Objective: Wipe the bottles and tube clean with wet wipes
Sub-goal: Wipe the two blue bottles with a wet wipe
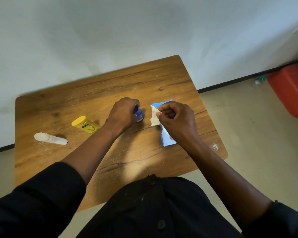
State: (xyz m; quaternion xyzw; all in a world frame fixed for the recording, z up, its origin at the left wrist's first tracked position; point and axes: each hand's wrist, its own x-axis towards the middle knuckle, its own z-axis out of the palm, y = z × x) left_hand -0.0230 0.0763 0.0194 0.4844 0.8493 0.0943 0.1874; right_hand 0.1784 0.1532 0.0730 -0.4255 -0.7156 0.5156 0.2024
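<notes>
At the left of the tabletop (155, 79) a white tube (50, 138) lies flat on its side, and just right of it a yellow bottle (85, 124) also lies tipped over, cap pointing far-left; both sit apart from the hands, likely parked there as the items waiting their turn, out of the way yet in easy reach. Near the middle, the left hand (123, 113) comes in with the forearm stretched diagonally over the wood, knuckles up and fingers curled down around a blue bottle (139, 115), gripping it from above against the tabletop; this looks like a steadying hold so the bottle is ready to be lifted or turned for wiping. Only the bottle's right flank and label show past the fingers. Just right of it, the right hand (176, 117) hovers over a blue wipes pack (167, 138) that lies near the right edge, thumb and fingers pinching a crumpled white wipe (154, 117) that hangs toward the bottle. The wrist is bent inward, so the wipe sits close beside the blue bottle without touching it, probably just drawn from the pack and about to be brought across. Whitish specks dust the wood around both arms.
</notes>
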